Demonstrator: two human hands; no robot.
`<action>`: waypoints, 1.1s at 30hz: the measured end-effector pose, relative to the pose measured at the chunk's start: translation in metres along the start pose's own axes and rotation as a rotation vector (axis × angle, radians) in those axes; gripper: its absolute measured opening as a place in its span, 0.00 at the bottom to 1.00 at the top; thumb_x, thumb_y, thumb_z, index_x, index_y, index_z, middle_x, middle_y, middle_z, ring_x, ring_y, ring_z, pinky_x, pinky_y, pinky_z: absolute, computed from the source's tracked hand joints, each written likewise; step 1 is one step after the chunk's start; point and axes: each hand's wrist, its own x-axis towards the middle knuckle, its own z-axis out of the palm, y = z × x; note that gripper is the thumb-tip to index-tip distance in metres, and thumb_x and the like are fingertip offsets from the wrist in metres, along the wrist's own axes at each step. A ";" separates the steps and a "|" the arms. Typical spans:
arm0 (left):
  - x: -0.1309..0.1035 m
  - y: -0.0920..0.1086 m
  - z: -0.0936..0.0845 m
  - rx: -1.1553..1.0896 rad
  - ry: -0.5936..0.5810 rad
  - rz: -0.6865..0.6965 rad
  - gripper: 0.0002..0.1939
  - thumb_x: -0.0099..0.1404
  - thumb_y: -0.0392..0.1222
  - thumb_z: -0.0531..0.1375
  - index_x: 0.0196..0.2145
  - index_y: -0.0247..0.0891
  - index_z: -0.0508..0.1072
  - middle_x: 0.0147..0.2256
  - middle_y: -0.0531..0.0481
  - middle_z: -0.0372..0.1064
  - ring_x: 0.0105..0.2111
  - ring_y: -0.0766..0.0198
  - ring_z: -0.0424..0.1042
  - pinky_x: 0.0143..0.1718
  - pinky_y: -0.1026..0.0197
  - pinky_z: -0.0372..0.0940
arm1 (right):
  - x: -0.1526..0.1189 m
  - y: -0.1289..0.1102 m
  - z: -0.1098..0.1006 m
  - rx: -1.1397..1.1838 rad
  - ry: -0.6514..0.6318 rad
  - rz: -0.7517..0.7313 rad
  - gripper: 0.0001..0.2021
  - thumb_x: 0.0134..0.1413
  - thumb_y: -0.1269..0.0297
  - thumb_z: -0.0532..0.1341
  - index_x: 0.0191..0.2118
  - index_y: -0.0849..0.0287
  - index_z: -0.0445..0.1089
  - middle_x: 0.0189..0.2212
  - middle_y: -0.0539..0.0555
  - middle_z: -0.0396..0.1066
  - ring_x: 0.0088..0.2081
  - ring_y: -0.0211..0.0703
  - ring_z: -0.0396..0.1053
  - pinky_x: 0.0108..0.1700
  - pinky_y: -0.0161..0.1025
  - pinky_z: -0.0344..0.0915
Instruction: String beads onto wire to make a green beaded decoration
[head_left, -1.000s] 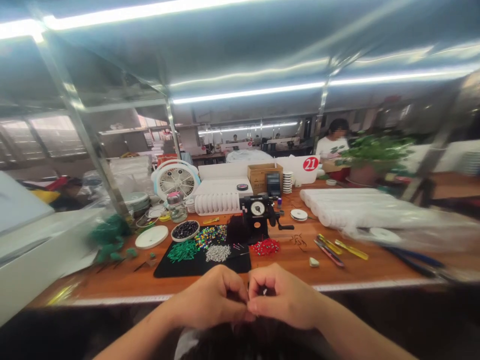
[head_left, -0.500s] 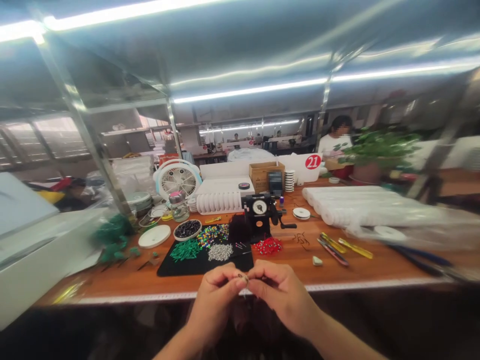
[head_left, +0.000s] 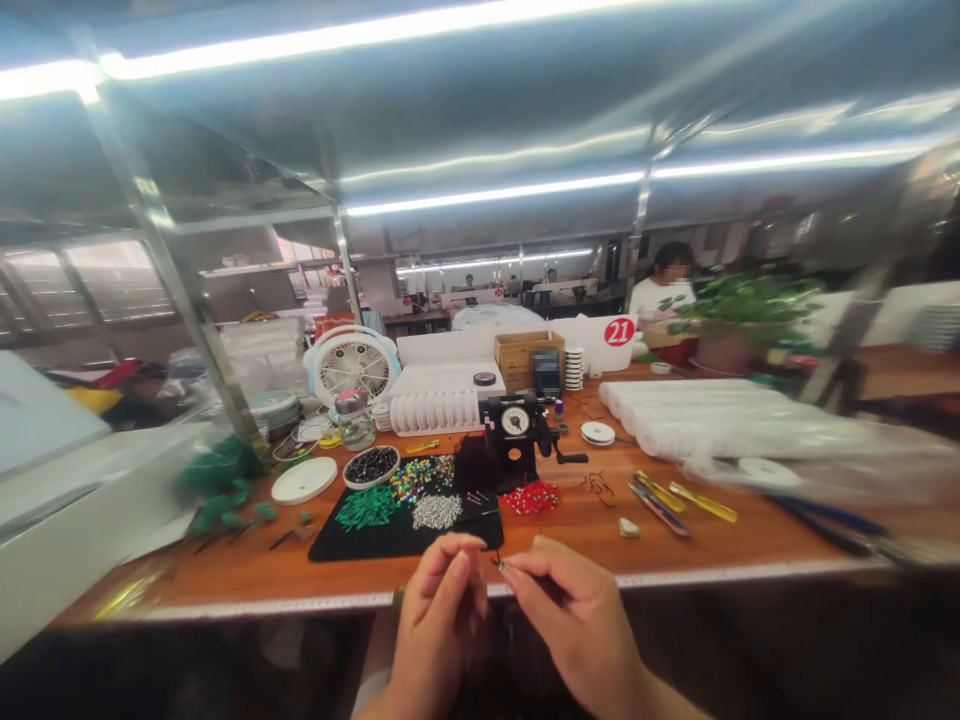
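My right hand [head_left: 577, 610] is closed in a pinch at the table's front edge. A small thin dark piece [head_left: 500, 562] pokes out between its thumb and forefinger; its kind is too small to make out. My left hand [head_left: 442, 610] is beside it, a short gap apart, with fingers loosely curved, thumb near the forefinger, and nothing visible in it. Just beyond the hands lies a black mat [head_left: 405, 543] bearing green sticks [head_left: 367, 507], silvery beads [head_left: 438, 512] and multicoloured beads [head_left: 412, 480]. Red pieces with light specks [head_left: 531, 498] are heaped to the mat's right.
A black hand-cranked device with a dial [head_left: 516, 425] stands behind the mat. A dish of dark beads [head_left: 373, 466], a white lid [head_left: 304, 481] and a fan [head_left: 354, 370] are left. Yellow-handled cutters [head_left: 703, 502], dark pliers [head_left: 817, 520] and wrapped white rolls [head_left: 720, 415] lie right.
My hands have come apart from their fingertip contact. The thin dark piece now shows in my right hand's pinch, while my left fingers have loosened. The view has shifted slightly.
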 end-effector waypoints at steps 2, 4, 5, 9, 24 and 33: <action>-0.004 0.000 -0.005 0.266 -0.061 0.234 0.11 0.64 0.49 0.57 0.30 0.39 0.69 0.24 0.54 0.59 0.24 0.68 0.58 0.26 0.67 0.57 | -0.002 0.004 0.002 -0.145 0.085 -0.208 0.07 0.56 0.70 0.58 0.28 0.61 0.71 0.20 0.49 0.63 0.23 0.35 0.62 0.25 0.31 0.59; -0.007 0.001 -0.007 0.524 -0.127 0.358 0.11 0.66 0.46 0.54 0.29 0.39 0.67 0.26 0.52 0.61 0.26 0.66 0.61 0.30 0.65 0.58 | -0.003 0.009 0.006 -0.247 0.137 -0.373 0.06 0.55 0.74 0.57 0.30 0.62 0.70 0.21 0.51 0.64 0.24 0.37 0.62 0.26 0.33 0.60; -0.007 0.001 -0.006 0.614 -0.143 0.365 0.10 0.66 0.45 0.53 0.30 0.39 0.66 0.27 0.52 0.62 0.27 0.65 0.62 0.30 0.65 0.58 | -0.004 0.011 0.007 -0.286 0.150 -0.428 0.06 0.55 0.75 0.56 0.32 0.63 0.69 0.21 0.52 0.65 0.25 0.38 0.62 0.27 0.33 0.61; -0.005 0.000 0.000 0.791 -0.109 0.323 0.10 0.67 0.45 0.51 0.30 0.39 0.65 0.27 0.51 0.63 0.27 0.63 0.63 0.30 0.63 0.58 | -0.005 0.017 0.010 -0.432 0.159 -0.525 0.07 0.55 0.78 0.56 0.35 0.63 0.69 0.22 0.53 0.66 0.26 0.40 0.63 0.28 0.36 0.62; -0.011 0.008 0.007 0.348 -0.075 0.010 0.20 0.62 0.57 0.56 0.23 0.38 0.60 0.21 0.56 0.52 0.22 0.68 0.51 0.23 0.66 0.51 | -0.009 -0.001 0.000 -0.128 -0.071 -0.066 0.10 0.59 0.66 0.56 0.30 0.60 0.72 0.22 0.50 0.64 0.25 0.36 0.64 0.29 0.32 0.61; -0.012 0.005 0.005 0.674 -0.070 0.218 0.19 0.65 0.54 0.51 0.22 0.39 0.61 0.20 0.53 0.59 0.21 0.65 0.56 0.24 0.64 0.53 | -0.008 -0.002 -0.003 -0.153 -0.113 0.068 0.13 0.56 0.63 0.56 0.24 0.59 0.72 0.19 0.49 0.62 0.23 0.36 0.61 0.26 0.32 0.57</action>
